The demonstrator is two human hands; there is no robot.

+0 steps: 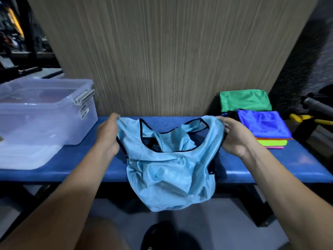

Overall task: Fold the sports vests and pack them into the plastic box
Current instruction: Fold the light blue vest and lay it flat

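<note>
At frame centre, left hand [107, 136] and right hand [234, 137] pinch the light blue sports vest [167, 166] by its shoulders; limp, slippery mesh

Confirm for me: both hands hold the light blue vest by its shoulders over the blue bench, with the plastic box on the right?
Not quite. The head view shows the plastic box on the left; the rest holds: left hand, right hand, light blue vest, blue bench.

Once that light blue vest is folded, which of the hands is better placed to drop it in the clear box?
Probably the left hand: the plastic box sits on its side of the bench. The right hand grips the light blue vest beside the folded stack.
</note>
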